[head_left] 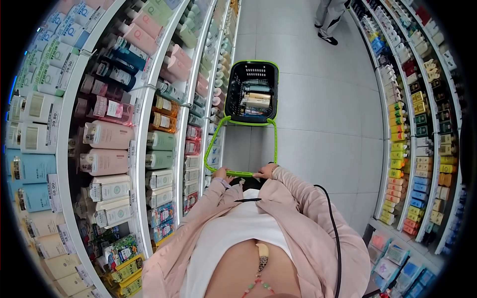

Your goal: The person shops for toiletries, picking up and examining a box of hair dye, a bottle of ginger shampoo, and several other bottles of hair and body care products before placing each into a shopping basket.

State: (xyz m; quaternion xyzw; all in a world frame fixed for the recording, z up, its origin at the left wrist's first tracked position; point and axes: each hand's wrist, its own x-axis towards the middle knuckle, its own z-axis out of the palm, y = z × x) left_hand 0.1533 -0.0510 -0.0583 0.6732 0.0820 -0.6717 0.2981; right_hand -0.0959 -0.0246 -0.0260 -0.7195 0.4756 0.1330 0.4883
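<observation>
A black shopping basket [252, 119] with a green rim is on the floor in front of me, with several packaged goods and bottles inside. Its long green handle [276, 144] reaches back toward my body. My left hand [221, 173] is closed around the left part of the handle's near bar. At the right end of that bar, my right hand [267, 171] grips it too, its fingers partly hidden from above. Both hands are close to my waist, below the pink jacket sleeves.
Shelves [144, 119] of bottles with price tags run close along my left. More stocked shelves [412, 124] line the right side. Between them lies a grey tiled floor [323, 109]. Another person's legs [329, 20] stand farther up the aisle. A black cable [335, 228] hangs by my right arm.
</observation>
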